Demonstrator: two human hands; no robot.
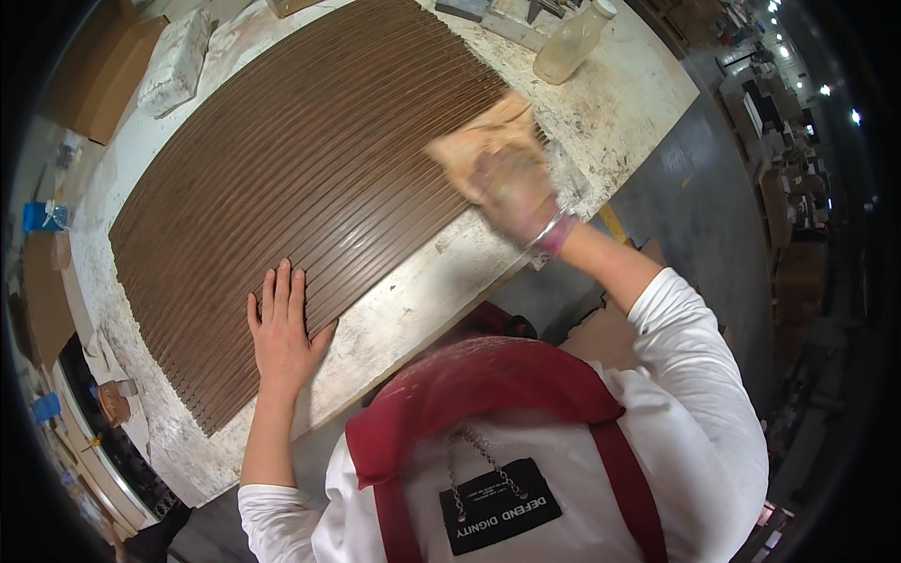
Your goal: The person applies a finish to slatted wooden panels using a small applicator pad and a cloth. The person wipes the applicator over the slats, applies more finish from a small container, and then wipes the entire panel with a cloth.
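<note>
A large brown panel (282, 169) with many narrow parallel ridges lies flat on a stained white worktable (413, 291). My left hand (286, 324) rests flat on the panel's near edge, fingers stretched out and slightly spread. At the panel's right end, my right hand (516, 192) is pressed over a crumpled tan cloth (488, 141) that lies against the ridges. This hand is blurred and wears a purplish glove with a band at the wrist. Its fingertips are partly hidden by the cloth.
A translucent bottle (569, 47) with a pale cap stands beyond the panel's right end. A whitish wrapped block (175, 63) and a cardboard box (108, 70) are at the far left. Grey floor (671, 197) runs past the table's right edge.
</note>
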